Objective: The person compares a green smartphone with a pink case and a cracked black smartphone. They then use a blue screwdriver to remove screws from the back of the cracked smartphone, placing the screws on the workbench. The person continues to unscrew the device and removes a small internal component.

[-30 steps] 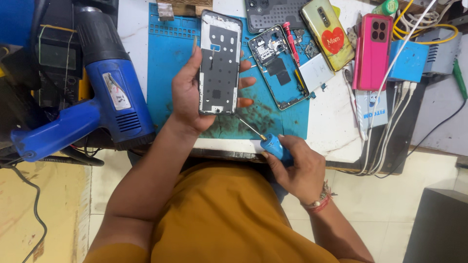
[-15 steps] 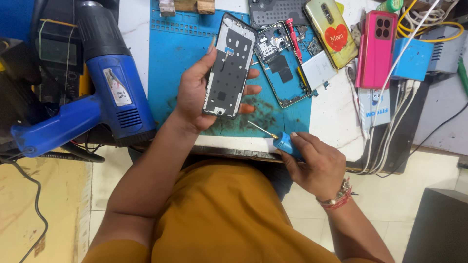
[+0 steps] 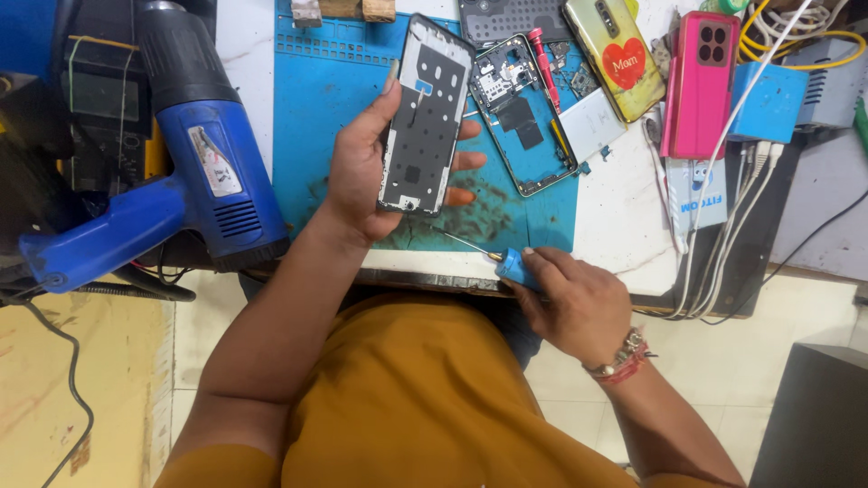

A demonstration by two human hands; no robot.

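Blue mat (image 3: 334, 108), blue-black heat gun (image 3: 194, 172), pink phone (image 3: 696, 86), blue-handled screwdriver (image 3: 511, 265).

On the blue heat gun (image 3: 194, 172) to your left you see a small white rectangular label (image 3: 215, 161) with dark and red marks, stuck on the side of its body. On the yellow-green phone cover (image 3: 617, 56) at the top of the worktop sits a red heart-shaped sticker (image 3: 625, 63). Below the pink phone (image 3: 696, 83) lies a flat white card package (image 3: 694, 194) with blue print and a small cartoon face.
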